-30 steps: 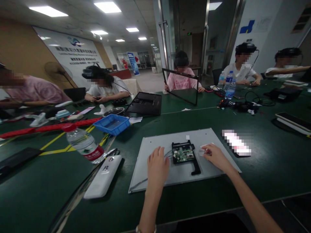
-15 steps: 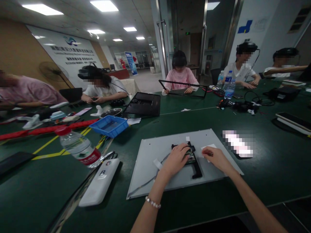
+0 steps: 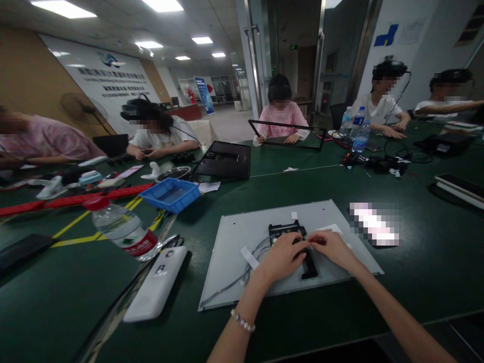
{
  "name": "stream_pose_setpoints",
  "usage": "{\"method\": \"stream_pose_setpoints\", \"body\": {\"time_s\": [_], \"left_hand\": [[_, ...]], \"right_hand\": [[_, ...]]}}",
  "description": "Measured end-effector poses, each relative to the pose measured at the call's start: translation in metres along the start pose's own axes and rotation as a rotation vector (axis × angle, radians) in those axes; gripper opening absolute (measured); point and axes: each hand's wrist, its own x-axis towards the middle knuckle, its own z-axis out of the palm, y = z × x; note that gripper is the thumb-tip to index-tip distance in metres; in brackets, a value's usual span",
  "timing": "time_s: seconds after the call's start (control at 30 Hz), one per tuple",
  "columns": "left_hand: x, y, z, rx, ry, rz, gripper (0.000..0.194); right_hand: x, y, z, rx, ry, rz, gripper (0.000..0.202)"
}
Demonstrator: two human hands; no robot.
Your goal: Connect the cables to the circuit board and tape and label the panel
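Note:
A black plastic frame with a circuit board [image 3: 310, 267] lies on a flat pale panel [image 3: 230, 257] on the table. Over the middle of the frame, my left hand [image 3: 282, 257] has its fingers curled, hiding most of the board. My right hand [image 3: 335, 248] comes in from the right in a pinch, its fingertips meeting those of the left. Whatever sits between the fingertips is too small or hidden to name. A thin grey cable [image 3: 227, 289] runs under my left wrist, with a strip of white tape [image 3: 249, 257] beside it. White paper [image 3: 333, 228] lies behind my right hand.
A water bottle [image 3: 123, 227] and a white power bank [image 3: 156, 285] stand to the left. Behind them is a blue tray [image 3: 172, 195]. A phone [image 3: 374, 224] lies right of the panel. Across the table, a person [image 3: 282, 113] holds a black frame [image 3: 287, 143].
My left hand has shifted right and nearer to me, uncovering the frame's far part. My right hand has moved left from the white paper until the fingertips of both hands meet.

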Motion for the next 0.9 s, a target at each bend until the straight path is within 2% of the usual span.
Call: {"method": "stream_pose_setpoints", "body": {"time_s": [0.17, 0.27, 0.43, 0.53, 0.67, 0.77, 0.9], "left_hand": [[0.0, 0.001, -0.001, 0.024, -0.007, -0.01, 0.029], [0.0, 0.002, -0.001, 0.023, -0.01, -0.008, 0.029], [0.0, 0.002, 0.001, 0.027, -0.008, -0.011, 0.028], [0.001, 0.002, 0.002, 0.03, -0.003, -0.017, 0.028], [0.001, 0.001, 0.003, 0.02, -0.006, -0.009, 0.029], [0.0, 0.001, 0.003, 0.014, -0.001, -0.008, 0.029], [0.0, 0.0, 0.004, 0.01, 0.006, -0.008, 0.03]], "right_hand": [[-0.005, 0.0, 0.004, -0.103, 0.048, -0.011, 0.014], [-0.003, 0.001, -0.001, -0.145, 0.063, -0.034, 0.015], [0.033, 0.0, -0.017, -0.263, 0.125, -0.095, 0.022], [0.066, 0.002, -0.021, -0.442, 0.055, -0.19, 0.026], [0.097, 0.006, -0.016, -0.627, -0.117, -0.29, 0.026], [0.103, 0.005, -0.013, -0.74, -0.16, -0.305, 0.021], [0.098, -0.006, -0.011, -0.815, -0.123, -0.278, 0.025]]}}
